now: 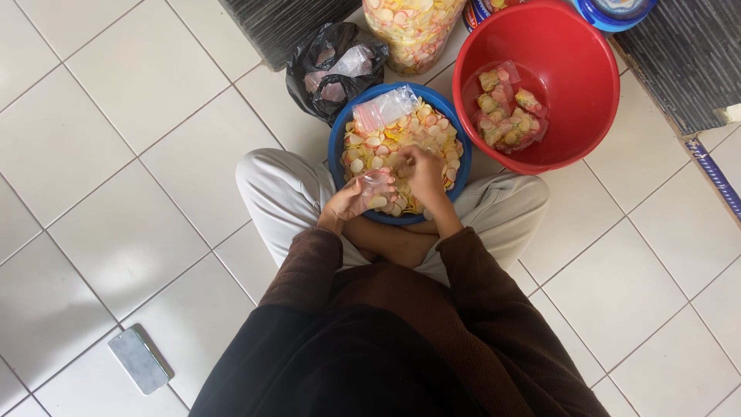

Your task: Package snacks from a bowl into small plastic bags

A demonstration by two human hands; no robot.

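I sit cross-legged on a tiled floor with a blue bowl [336, 147] of small round yellow, white and pink crackers [432, 127] in front of my legs. My left hand [356, 198] holds a small clear plastic bag [376, 185] with a few crackers in it, at the bowl's near edge. My right hand [421, 171] is over the crackers, fingers bunched on some of them beside the bag's mouth. A stack of empty clear bags [386, 106] lies on the crackers at the bowl's far side.
A red basin [579, 100] at the right holds several filled cracker bags [509, 112]. A black plastic bag [328, 66] and a big clear sack of crackers [413, 27] sit behind the bowl. A phone [139, 359] lies on the floor at the lower left.
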